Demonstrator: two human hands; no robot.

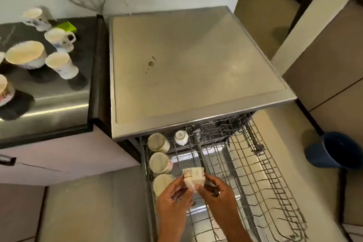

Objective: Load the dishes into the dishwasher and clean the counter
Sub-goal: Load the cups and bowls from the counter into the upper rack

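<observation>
A small white patterned cup hangs over the pulled-out wire dishwasher rack, held between both hands. My left hand pinches its left side and my right hand grips its right side. Three cream cups lie along the rack's left edge, and a small white cup sits upside down near the back. On the dark counter at left stand three tall white mugs, a wide bowl and another patterned dish at the frame edge.
The steel dishwasher top carries a small brown stain. A green item lies behind the mugs. A dark blue bin stands on the floor at right. Cabinet panels rise at far right. The right half of the rack holds nothing.
</observation>
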